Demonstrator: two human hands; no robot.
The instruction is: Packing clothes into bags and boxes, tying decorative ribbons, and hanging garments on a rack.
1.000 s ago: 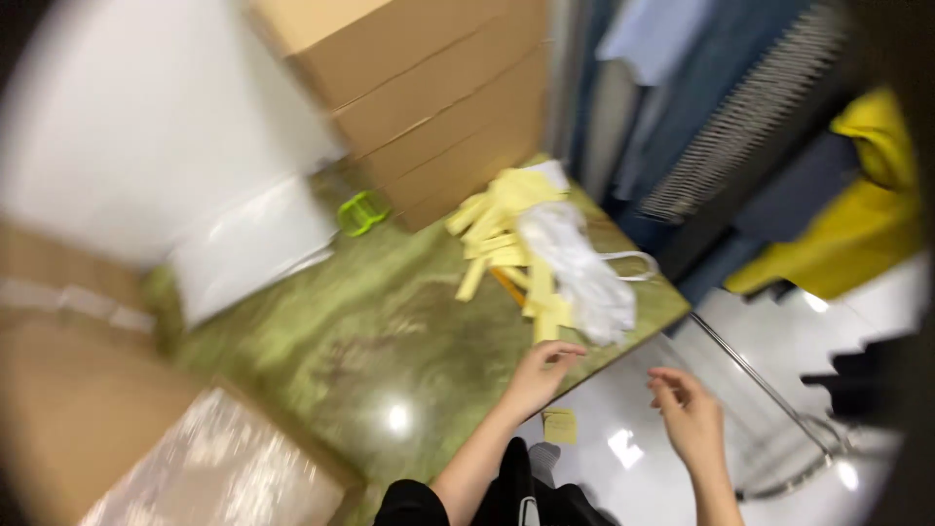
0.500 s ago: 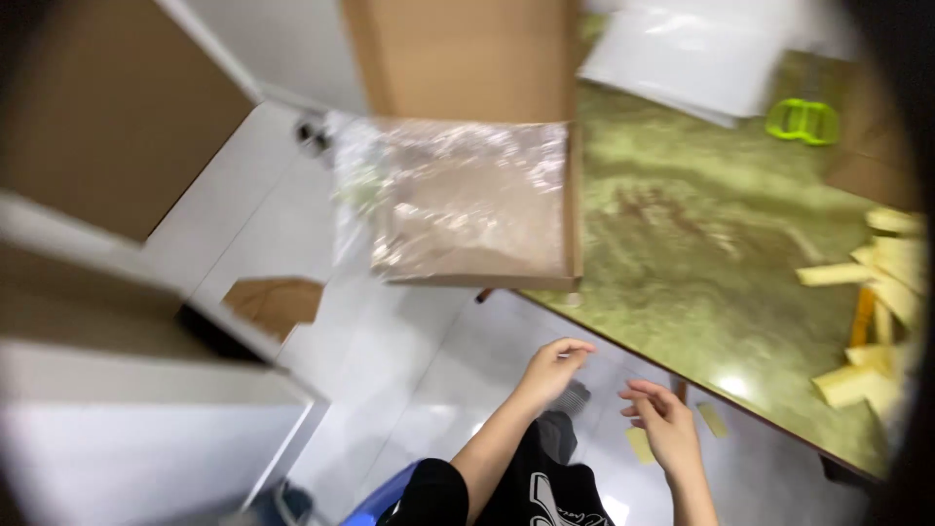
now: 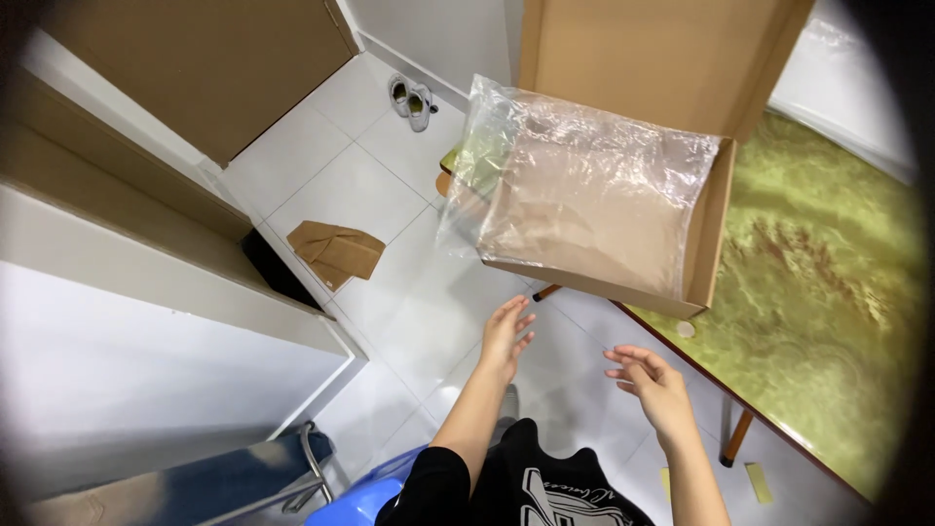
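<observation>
- Reaching forward, the left hand (image 3: 506, 336) is open with the fingers straight and together, palm turned inward, holding nothing; it hovers just below the near edge of the cardboard box (image 3: 703, 234), apart from it.
- The right hand (image 3: 651, 382) is open too, fingers loosely curled and spread, empty; it sits lower and nearer the body, under the box's near corner, not touching it.
- That box lies on the green marbled counter (image 3: 828, 321) with its near end sticking out over the edge, probably so that it is within reach of someone seated low beside it. Its flap stands up at the back, leaving the inside open.
- A clear plastic bag (image 3: 584, 190) lines the box and spills over its left side, hanging loosely in the air above the floor; it seems draped that way as a liner with the mouth left open. I cannot tell whether anything lies under the film.
- Both hands are at the overhanging edge, one on each side of the corner, a stance that fits taking the box or the bag from both sides.
- On the white tiled floor (image 3: 390, 195) lie a folded piece of brown cardboard (image 3: 339, 250) and, farther off by the wall, a pair of light shoes (image 3: 412, 97).
- A small yellow strip (image 3: 758, 482) lies on the floor near the counter leg (image 3: 737, 438).
</observation>
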